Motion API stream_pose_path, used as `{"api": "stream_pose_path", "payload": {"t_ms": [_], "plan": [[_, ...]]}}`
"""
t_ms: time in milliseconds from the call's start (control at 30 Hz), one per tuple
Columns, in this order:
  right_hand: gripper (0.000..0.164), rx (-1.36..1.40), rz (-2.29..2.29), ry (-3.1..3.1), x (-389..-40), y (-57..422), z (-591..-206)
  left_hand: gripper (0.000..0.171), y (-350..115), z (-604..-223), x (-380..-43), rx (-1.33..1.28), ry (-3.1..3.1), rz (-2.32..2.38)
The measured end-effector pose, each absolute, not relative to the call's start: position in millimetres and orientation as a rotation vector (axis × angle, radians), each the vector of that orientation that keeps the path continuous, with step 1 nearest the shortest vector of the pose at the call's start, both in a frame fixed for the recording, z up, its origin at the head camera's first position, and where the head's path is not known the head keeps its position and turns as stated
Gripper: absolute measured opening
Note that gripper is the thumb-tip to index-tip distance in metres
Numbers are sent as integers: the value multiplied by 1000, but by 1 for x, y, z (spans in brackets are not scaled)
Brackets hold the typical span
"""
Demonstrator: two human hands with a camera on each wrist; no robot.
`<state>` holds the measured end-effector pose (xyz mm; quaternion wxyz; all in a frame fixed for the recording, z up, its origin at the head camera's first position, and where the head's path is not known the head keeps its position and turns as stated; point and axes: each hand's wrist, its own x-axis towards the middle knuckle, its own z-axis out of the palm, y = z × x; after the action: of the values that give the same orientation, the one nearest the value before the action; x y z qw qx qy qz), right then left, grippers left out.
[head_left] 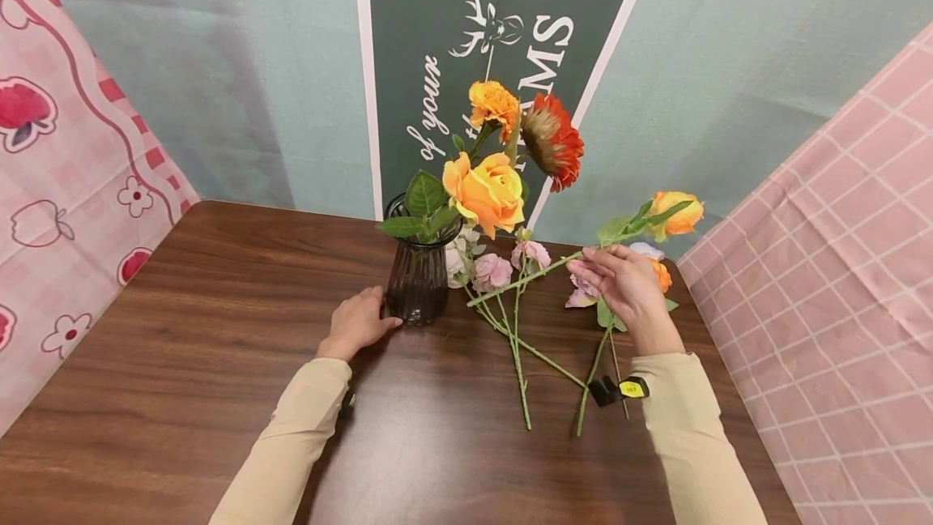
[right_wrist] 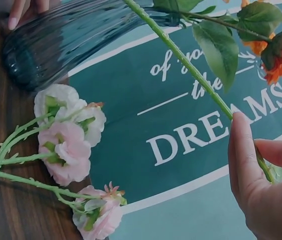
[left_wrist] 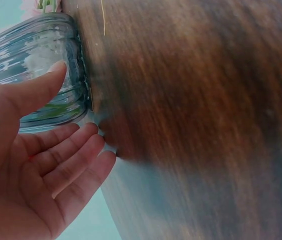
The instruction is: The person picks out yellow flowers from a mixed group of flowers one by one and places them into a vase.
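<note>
A dark ribbed glass vase [head_left: 417,286] stands upright near the back of the table, holding an orange rose [head_left: 487,191], an orange carnation [head_left: 493,105] and a red-orange daisy-like flower [head_left: 555,140]. My left hand [head_left: 359,321] is at the vase's lower left side, its fingers extended and thumb by the glass in the left wrist view. With thumb and fingers, my right hand [head_left: 625,286] pinches the green stem [right_wrist: 181,57] of a yellow-orange rose [head_left: 676,213]. That rose points right, and its stem's cut end reaches left toward the vase, above the pink flowers.
Pink flowers [head_left: 492,271] and white ones [head_left: 457,259] lie right of the vase, their stems [head_left: 519,363] crossing toward the front. Under the right hand lie a lilac flower [head_left: 581,292] and another orange bloom [head_left: 662,275]. A printed green cloth [head_left: 408,39] hangs behind the table.
</note>
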<state>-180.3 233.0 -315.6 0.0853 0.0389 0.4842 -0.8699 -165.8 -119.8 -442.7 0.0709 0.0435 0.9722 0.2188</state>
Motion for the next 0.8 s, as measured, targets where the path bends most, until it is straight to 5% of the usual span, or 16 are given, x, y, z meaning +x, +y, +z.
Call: {"api": "stream_pose_path", "payload": {"t_ms": [800], "plan": [[16, -50, -2871, 1308, -190, 208, -281, 68, -120, -443, -166, 127, 2919, 647]]}}
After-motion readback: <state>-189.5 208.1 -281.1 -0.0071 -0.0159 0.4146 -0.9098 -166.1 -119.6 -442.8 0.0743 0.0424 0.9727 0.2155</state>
